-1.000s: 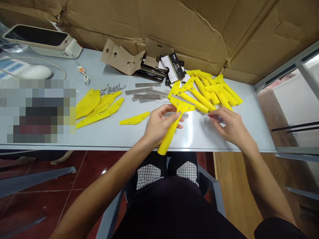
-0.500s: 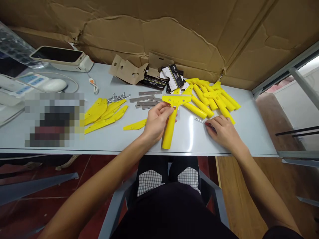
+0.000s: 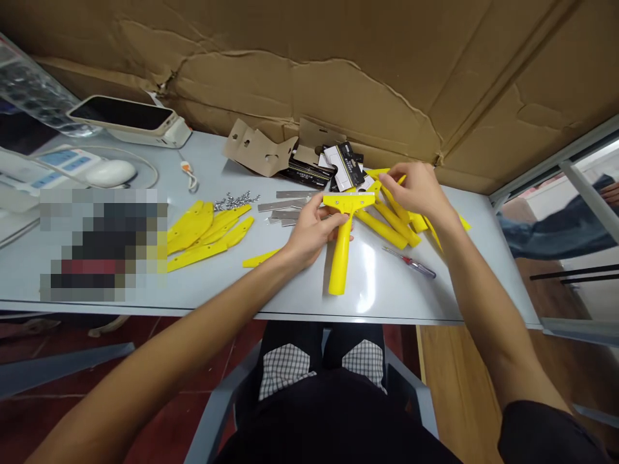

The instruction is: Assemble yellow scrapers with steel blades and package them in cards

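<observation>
My left hand (image 3: 314, 231) is closed around the neck of a yellow scraper (image 3: 340, 258), just below its wide head. A metal edge and two screws show on that head, and the handle points toward me. Raised over the heap of yellow scrapers (image 3: 388, 219), my right hand (image 3: 411, 187) has its fingers bent but apart, near the right end of the held scraper's head. No tool shows in it. Below it on the table lies a screwdriver (image 3: 413, 263) with a clear and red handle. Flat metal blades (image 3: 280, 207) lie beyond my left hand.
Yellow cover pieces (image 3: 203, 235) and a pile of screws (image 3: 236, 201) lie to the left. Opened cardboard packaging (image 3: 261, 151) and black-and-white boxes (image 3: 342, 167) stand at the back. A phone (image 3: 126, 113), a white mouse (image 3: 111, 173) and cables occupy the far left. A cardboard wall (image 3: 290, 84) closes the back.
My right hand has let go of the screwdriver and moved up and left over the yellow scrapers. My left hand still holds its scraper. A person's sleeve now shows at the far right.
</observation>
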`<action>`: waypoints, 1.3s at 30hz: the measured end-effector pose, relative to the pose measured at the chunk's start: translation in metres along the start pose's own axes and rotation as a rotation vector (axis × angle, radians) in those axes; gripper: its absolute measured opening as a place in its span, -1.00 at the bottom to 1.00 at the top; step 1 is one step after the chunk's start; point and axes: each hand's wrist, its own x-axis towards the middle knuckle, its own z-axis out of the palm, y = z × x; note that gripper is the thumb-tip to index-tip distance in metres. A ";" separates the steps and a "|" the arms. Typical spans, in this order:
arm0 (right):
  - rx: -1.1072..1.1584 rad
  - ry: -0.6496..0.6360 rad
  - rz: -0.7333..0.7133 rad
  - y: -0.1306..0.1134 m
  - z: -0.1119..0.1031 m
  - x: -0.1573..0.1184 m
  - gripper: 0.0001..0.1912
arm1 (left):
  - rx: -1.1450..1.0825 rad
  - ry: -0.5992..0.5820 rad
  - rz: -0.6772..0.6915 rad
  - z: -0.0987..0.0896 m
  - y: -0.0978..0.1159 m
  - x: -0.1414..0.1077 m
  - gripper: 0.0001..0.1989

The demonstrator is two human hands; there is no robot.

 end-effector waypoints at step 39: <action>1.174 -0.086 0.311 0.000 0.002 -0.031 -0.79 | -0.436 0.259 0.200 -0.026 0.036 0.010 -0.80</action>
